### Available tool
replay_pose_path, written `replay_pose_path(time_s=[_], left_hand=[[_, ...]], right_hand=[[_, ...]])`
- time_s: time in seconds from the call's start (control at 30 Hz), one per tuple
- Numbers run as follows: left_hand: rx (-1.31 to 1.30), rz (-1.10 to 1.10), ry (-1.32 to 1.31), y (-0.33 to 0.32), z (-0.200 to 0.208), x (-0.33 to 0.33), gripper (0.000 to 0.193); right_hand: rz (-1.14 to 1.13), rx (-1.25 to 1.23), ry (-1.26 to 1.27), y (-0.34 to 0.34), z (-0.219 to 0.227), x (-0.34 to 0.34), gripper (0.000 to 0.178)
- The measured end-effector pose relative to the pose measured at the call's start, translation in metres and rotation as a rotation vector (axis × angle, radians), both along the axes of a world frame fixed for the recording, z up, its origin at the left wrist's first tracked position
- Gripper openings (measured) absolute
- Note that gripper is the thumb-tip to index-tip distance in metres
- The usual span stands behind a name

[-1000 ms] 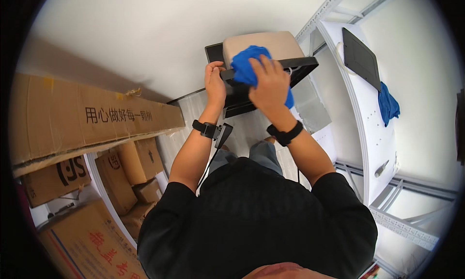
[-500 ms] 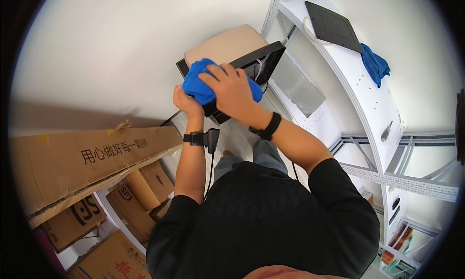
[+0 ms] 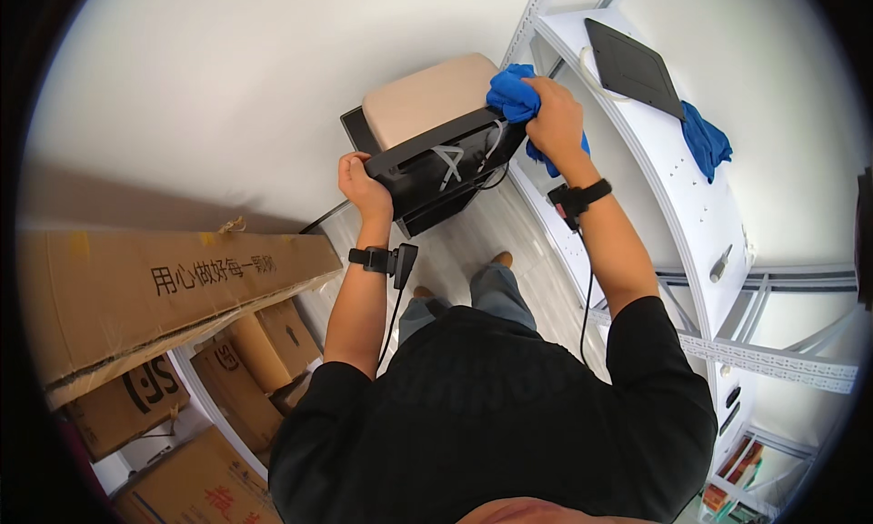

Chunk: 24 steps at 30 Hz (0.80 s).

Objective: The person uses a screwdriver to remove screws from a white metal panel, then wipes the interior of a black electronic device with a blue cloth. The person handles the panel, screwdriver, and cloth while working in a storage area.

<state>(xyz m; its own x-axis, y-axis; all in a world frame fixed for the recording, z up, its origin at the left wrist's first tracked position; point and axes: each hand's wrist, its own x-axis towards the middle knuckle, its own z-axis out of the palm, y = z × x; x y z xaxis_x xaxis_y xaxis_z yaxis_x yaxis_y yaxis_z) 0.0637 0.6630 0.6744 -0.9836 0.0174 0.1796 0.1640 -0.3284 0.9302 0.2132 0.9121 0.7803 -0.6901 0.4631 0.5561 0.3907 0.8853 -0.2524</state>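
In front of me is a long black casing [image 3: 414, 171] with a glossy side, a white tied cable and a black cord hanging on it. My left hand [image 3: 366, 187] is closed around the casing's left end. At its right end my right hand [image 3: 558, 124] grips a bunched blue cloth [image 3: 513, 93] and presses it on the top corner; part of the cloth hangs below the palm. Behind the casing sits a beige, round-cornered block [image 3: 427, 98], whose kind I cannot tell. Both wrists wear black straps with small corded devices.
White metal shelving [image 3: 650, 151] curves along the right, bearing a flat black panel [image 3: 634, 66], a darker blue cloth [image 3: 705, 140] and a small grey-handled tool [image 3: 720, 264]. Cardboard boxes [image 3: 173, 274] stack up on the left. A pale wall rises behind the casing.
My right hand has slid the blue cloth rightward along the casing's top, from the left end to the right corner. My left hand stays at the left end, now seen more plainly.
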Motion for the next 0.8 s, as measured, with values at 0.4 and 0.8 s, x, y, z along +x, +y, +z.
replay_pose_path(time_s=[0.4,0.8], left_hand=[[-0.066,-0.025,0.094,0.000,0.004,-0.003,0.032],[-0.049,0.013,0.036,-0.001,-0.001,-0.010,0.030]], right_hand=[[0.178,0.153,-0.104,-0.124,0.015,-0.038,0.051],[0.382,0.083,-0.020,-0.143,0.016,-0.036,0.057]])
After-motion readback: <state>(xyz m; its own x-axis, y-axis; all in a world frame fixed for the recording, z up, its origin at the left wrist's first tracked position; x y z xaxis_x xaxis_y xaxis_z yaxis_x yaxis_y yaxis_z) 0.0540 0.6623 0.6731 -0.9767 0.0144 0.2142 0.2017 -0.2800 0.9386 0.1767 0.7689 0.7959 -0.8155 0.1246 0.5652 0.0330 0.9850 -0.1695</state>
